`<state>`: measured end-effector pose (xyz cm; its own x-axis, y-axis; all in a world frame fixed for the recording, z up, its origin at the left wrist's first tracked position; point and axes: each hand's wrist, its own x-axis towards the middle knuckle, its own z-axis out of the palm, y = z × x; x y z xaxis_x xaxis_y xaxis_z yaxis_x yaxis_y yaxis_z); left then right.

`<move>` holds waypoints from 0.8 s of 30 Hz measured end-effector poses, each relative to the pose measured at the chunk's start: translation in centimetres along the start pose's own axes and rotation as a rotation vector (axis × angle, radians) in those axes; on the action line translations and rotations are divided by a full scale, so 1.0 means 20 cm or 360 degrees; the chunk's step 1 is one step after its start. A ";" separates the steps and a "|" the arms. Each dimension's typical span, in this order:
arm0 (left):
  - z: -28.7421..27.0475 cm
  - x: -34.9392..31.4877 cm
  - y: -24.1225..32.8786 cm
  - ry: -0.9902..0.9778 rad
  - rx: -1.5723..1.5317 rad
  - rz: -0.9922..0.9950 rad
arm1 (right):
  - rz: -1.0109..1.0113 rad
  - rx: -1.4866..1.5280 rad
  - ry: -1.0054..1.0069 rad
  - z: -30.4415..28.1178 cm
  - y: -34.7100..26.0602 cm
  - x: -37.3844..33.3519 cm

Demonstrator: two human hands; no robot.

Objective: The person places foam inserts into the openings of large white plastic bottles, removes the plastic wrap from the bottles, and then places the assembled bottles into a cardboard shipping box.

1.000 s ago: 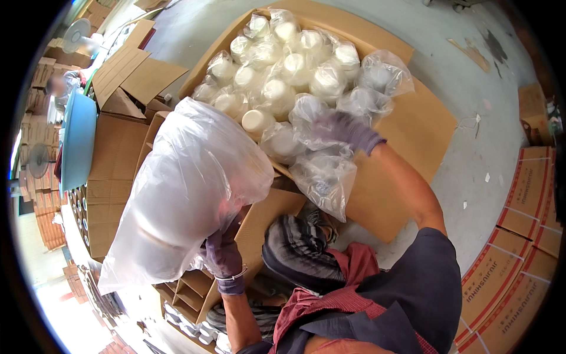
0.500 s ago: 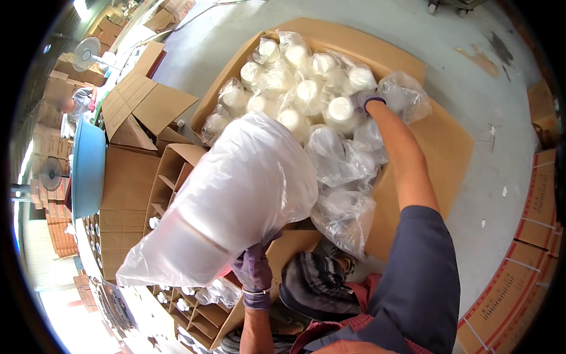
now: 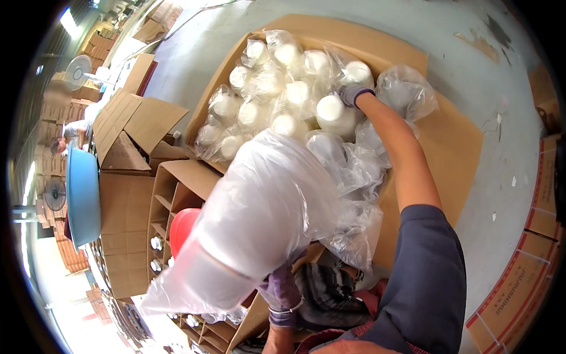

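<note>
My left hand [image 3: 282, 290], in a purple glove, grips a large whitish translucent container in a clear plastic bag [image 3: 265, 200], held tilted at the lower middle. Part of that hand is behind the bag. At the upper right, my gloved right hand [image 3: 355, 95] reaches among white-capped plastic bottles [image 3: 336, 115], each wrapped in clear film. Its fingertips are hidden between them, so whether they grip one is not visible. The bottles stand close together in a big open cardboard carton [image 3: 407, 50]. Beside the bag's left edge shows a red round plastic piece [image 3: 184, 229], partly covered.
Below the bag, a divided cardboard box [image 3: 171, 203] holds white-capped bottles in its cells. A blue basin [image 3: 84, 197] and an open-flapped box [image 3: 127, 194] stand at the left. Stacked printed cartons [image 3: 513, 283] line the right. A person [image 3: 73, 135] and fans are far left.
My left hand and the bagged container have moved right and slightly down, uncovering the red piece. My right hand stays among the bottles, and the whole view has shifted a little.
</note>
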<state>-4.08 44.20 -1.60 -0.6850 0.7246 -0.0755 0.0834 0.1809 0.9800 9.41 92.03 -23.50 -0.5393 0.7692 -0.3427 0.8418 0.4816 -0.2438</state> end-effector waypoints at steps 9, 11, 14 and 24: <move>0.08 -0.04 -0.04 0.0232 -0.0149 -0.0276 | -0.0145 -0.1176 0.0381 -0.03 -0.08 0.02; 0.06 -0.04 -0.04 0.0155 -0.0017 -0.0227 | -0.0020 -0.1148 0.0332 -0.01 -0.06 0.01; 0.03 -0.03 -0.06 0.0181 0.0018 -0.0184 | 0.0097 -0.1227 0.0216 -0.06 -0.21 -0.02; -0.01 -0.04 -0.04 0.0043 -0.0060 -0.0112 | -0.0255 0.1357 0.1905 -0.61 -0.08 -0.09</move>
<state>-3.83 43.32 -2.24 -0.7075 0.6927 -0.1397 0.0076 0.2051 0.9787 9.27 94.90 -11.34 0.0726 0.8179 0.5707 0.2809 0.5323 -0.7986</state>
